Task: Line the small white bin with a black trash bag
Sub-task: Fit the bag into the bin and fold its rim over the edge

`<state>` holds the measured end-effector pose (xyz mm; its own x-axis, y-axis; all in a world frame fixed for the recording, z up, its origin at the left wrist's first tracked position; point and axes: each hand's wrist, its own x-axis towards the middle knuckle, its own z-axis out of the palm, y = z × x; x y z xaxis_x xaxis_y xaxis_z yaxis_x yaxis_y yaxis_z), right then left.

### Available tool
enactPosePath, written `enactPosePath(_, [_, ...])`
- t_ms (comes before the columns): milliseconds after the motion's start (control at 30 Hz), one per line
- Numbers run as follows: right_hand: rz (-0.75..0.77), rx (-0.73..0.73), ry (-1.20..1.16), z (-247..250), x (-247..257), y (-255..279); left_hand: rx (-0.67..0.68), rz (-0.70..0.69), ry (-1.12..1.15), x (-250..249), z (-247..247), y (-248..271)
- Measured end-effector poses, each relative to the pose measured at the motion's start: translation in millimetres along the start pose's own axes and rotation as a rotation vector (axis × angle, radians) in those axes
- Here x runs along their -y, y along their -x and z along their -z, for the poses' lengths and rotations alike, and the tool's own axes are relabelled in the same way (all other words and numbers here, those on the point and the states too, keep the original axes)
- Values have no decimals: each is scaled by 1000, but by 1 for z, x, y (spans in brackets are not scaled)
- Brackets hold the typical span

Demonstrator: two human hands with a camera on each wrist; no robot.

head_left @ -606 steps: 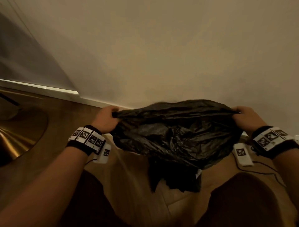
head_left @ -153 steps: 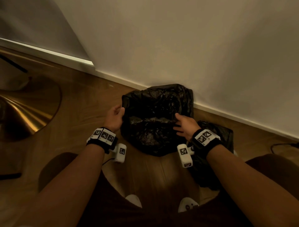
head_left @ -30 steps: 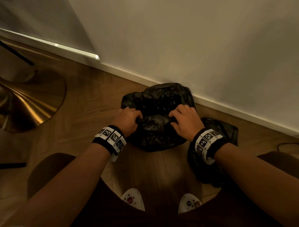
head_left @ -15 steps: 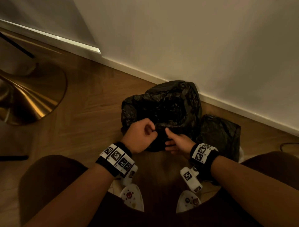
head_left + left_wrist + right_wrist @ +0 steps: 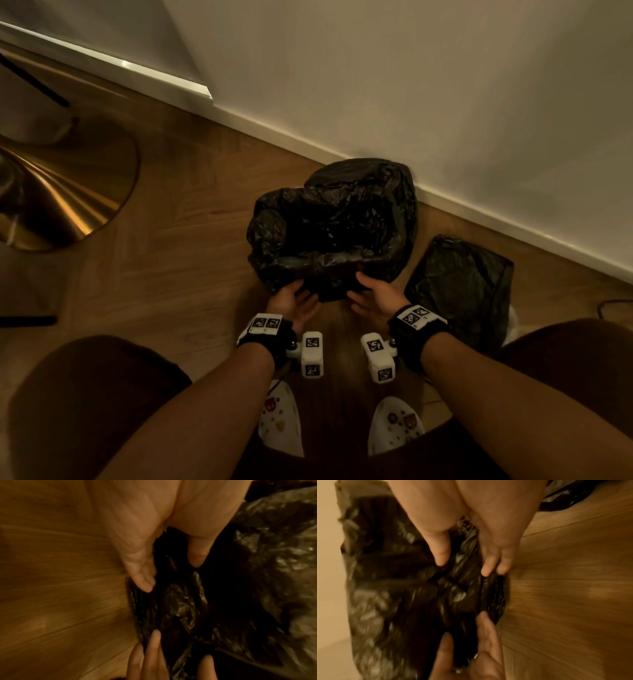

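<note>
The black trash bag (image 5: 332, 222) is draped over the bin by the wall, mouth open upward, and no white of the bin shows. Both hands are low on its near side. My left hand (image 5: 294, 301) lies palm-up with straight fingers against the plastic. The left wrist view shows a fold of the bag (image 5: 180, 608) between its thumb and fingers (image 5: 142, 582). My right hand (image 5: 373, 294) mirrors it. In the right wrist view its straight fingers (image 5: 493, 566) and thumb lie either side of a ridge of the bag (image 5: 402, 588).
A second black bag (image 5: 459, 284) lies on the wooden floor just right of the bin. A brass lamp base (image 5: 58, 192) stands at the left. The white skirting board (image 5: 342, 150) runs behind the bin. My knees and slippers (image 5: 281, 425) are close in front.
Half a second ago both hands were bunched together, pinching the bag's near edge. They have since dropped lower, parted and opened out against the bag's front.
</note>
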<state>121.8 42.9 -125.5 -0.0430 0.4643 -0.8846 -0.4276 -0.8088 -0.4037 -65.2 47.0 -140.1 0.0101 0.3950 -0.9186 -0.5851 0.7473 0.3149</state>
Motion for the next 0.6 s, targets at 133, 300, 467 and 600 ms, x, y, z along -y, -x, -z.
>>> enactPosePath(133, [-2,-2,-22,2,3,-6,21,-23,94,-7,5,-8])
enactPosePath(300, [17,-52,-127,4,0,-10,61,-38,152,-12,4,-7])
enactPosePath(467, [46,8,-218,-2,-3,-9,126,-55,229,-13,5,-7])
enactPosePath(600, [67,62,-310,-3,0,-5,144,-49,226,-13,4,-5])
